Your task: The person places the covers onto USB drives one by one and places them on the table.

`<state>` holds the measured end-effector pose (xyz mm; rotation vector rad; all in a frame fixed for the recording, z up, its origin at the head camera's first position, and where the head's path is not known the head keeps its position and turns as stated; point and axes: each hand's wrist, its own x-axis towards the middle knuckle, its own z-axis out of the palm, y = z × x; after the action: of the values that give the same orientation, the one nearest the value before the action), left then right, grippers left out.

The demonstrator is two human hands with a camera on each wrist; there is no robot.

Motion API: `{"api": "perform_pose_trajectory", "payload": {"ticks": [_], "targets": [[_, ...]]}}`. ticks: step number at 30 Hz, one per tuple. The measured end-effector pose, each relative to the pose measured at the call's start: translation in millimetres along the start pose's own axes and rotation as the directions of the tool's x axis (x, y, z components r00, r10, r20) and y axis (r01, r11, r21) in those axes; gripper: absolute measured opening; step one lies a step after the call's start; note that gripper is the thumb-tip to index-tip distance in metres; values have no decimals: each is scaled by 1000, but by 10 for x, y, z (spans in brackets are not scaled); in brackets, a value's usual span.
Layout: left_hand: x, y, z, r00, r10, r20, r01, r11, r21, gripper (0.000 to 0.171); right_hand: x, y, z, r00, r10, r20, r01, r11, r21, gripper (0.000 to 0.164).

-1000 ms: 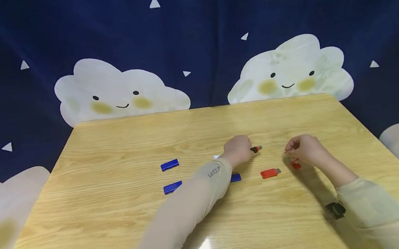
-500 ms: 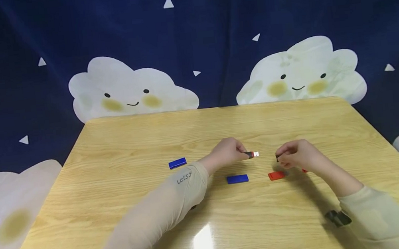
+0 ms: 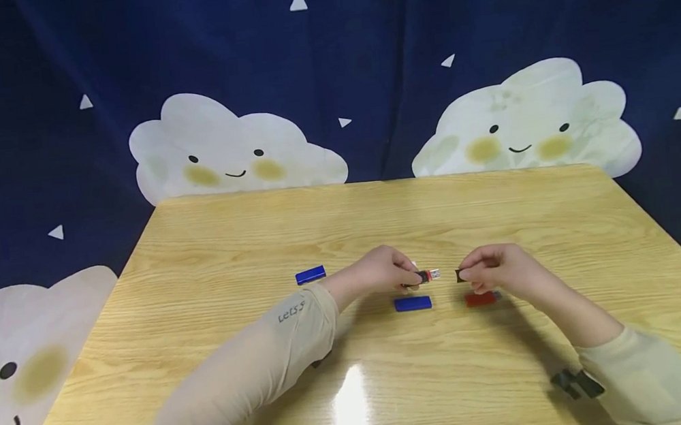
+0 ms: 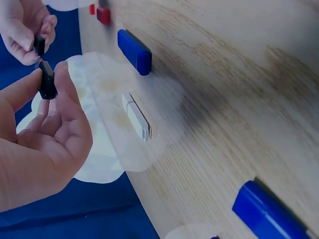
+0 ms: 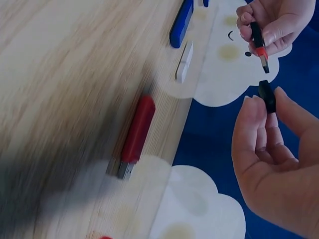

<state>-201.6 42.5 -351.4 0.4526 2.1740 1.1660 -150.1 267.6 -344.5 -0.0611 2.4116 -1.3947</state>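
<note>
My left hand (image 3: pixel 388 269) pinches a black USB flash drive (image 3: pixel 425 277) above the table, its red collar and bare metal plug facing right. Across a small gap, my right hand (image 3: pixel 500 267) holds a small black cap (image 3: pixel 459 275) between thumb and fingertips. Seen from the right wrist, the plug of the drive (image 5: pixel 258 40) points toward the cap (image 5: pixel 266 97), and the two are apart. Below my right hand lies a red flash drive (image 5: pixel 138 130) with its metal plug bare. A white flash drive (image 4: pixel 134 117) lies near the left hand, mostly hidden in the head view.
One blue flash drive (image 3: pixel 413 304) lies in front of the left hand, another blue flash drive (image 3: pixel 310 275) farther left. A small red piece (image 4: pixel 92 9) lies beyond the red drive. Behind the wooden table (image 3: pixel 226 237) hangs a dark blue cloud-patterned curtain (image 3: pixel 360 33).
The left hand has lifted the black flash drive off the table and drawn back slightly. The right hand has moved left with the black cap, closing much of the distance. The head view has shifted.
</note>
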Motion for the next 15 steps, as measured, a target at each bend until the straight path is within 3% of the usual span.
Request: {"api": "perform_pose_trajectory", "payload": {"ticks": [9, 15], "targets": [[-61, 28, -9, 999, 4, 42, -1, 998, -67, 20, -17, -53, 79, 999, -35, -12, 36, 997, 69, 36], [-82, 37, -18, 999, -5, 52, 8, 998, -63, 20, -17, -65, 99, 999, -29, -28, 31, 997, 76, 36]]}}
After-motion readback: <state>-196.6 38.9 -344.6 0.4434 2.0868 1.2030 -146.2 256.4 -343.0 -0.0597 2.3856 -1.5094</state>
